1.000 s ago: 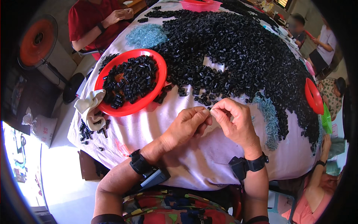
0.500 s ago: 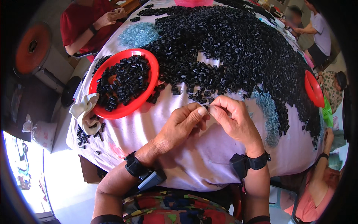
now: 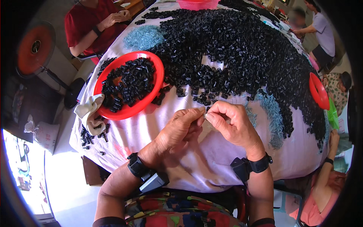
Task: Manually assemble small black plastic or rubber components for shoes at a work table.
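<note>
Over the near part of the cloth, my left hand [image 3: 182, 126] and my right hand [image 3: 237, 124] meet fingertip to fingertip. Both are closed in a pinch. Between them is something tiny with a pale glint, largely covered by the fingers; I cannot tell which hand bears it. Just beyond the fingertips are loose small black plastic pieces [image 3: 207, 97], at the near edge of a wide heap [image 3: 242, 56] of them. To the right of my right hand lies a pile of small silvery-blue metal parts [image 3: 271, 121].
A red plate [image 3: 161, 75] full of black pieces stands at left, a white cloth glove [image 3: 90, 113] against its rim. Another silvery pile [image 3: 143, 37] lies behind it. A pink basket [image 3: 198, 3], a red bowl [image 3: 318, 90] and a green basket [image 3: 332, 113] stand farther off. Other people sit around the table.
My hands have shifted slightly left, still pinched together, and the left thumb and fingers have turned a little. The whole view has moved slightly. The piles look the same.
</note>
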